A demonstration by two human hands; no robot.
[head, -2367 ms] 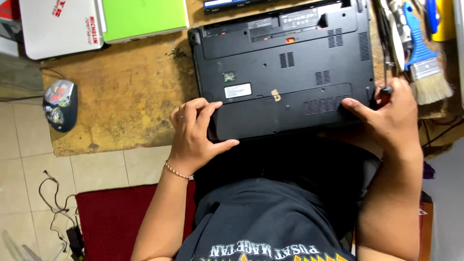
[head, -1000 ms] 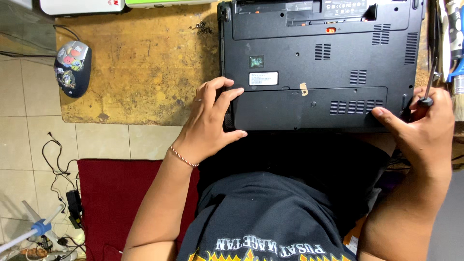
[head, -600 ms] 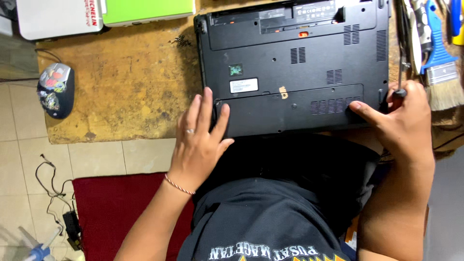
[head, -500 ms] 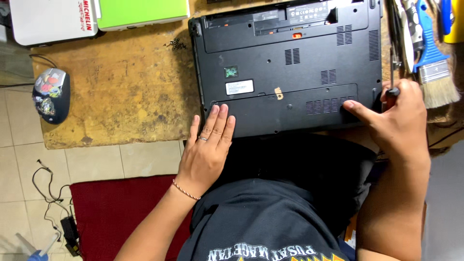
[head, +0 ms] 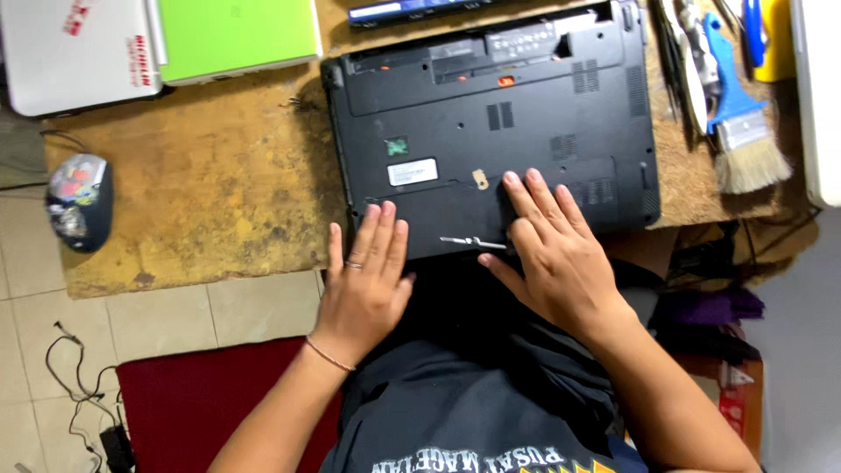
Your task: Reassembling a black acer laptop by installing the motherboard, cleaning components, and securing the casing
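Both hands are shifting since the last frame: my right hand point(head: 561, 254) is coming off the right near corner of the laptop point(head: 491, 123) and landing flat on the bottom cover, left hand point(head: 368, 276) sliding slightly right along the near edge. Small screwdriver point(head: 473, 241) is now lying loose on the cover between my hands.

Laptop is sitting upside down on the worn bench point(head: 210, 193), near edge overhanging toward my lap, battery bay at the far side open. Battery strip point(head: 412, 9) is lying just past the far edge.

Fingers: left ones are lying together, flat, tips on the near edge of the case, gripping nothing. Right ones are spread slightly, flat on the panel beside the vent grille, also gripping nothing.

Looks like I'm pressing or sliding the access panel. To do that well I'm keeping palms flat, pushing evenly with both hands, and steadying the case so it isn't tipping off the bench edge. Screwdriver could roll off, worth parking it first.

Elsewhere: mouse point(head: 79, 201) at the left edge, green laptop point(head: 236, 35) and white laptop point(head: 74, 52) far left, blue-handled brush point(head: 736, 123) and tools to the right.
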